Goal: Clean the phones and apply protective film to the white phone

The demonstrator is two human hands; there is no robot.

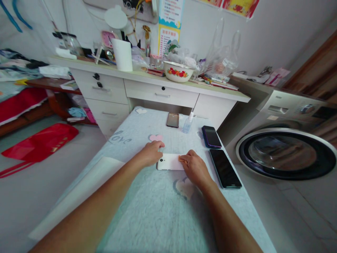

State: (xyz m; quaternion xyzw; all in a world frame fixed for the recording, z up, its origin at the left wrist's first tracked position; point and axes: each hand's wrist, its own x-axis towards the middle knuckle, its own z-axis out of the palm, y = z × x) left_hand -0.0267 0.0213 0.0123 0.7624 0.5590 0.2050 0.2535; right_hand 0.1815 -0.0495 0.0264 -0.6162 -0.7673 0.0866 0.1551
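A white smartphone (170,162) lies back side up on the cloth-covered table, its camera end to the left. My left hand (151,154) is at the phone's upper left corner, thumb by the edge and forefinger apart from it, with nothing between them. My right hand (196,167) pinches a small orange-tan cloth (182,160) and presses it on the right part of the phone's back, hiding that end. Beyond the phone are a clear spray bottle (187,123) and a phone case (172,120).
Two dark phones, one purple-edged (211,137) and one larger (225,168), lie along the table's right edge. A white desk (163,93) with a flowered bowl (178,72) stands behind. To the right is a washing machine (285,153); a red bag (43,142) lies on the floor at left.
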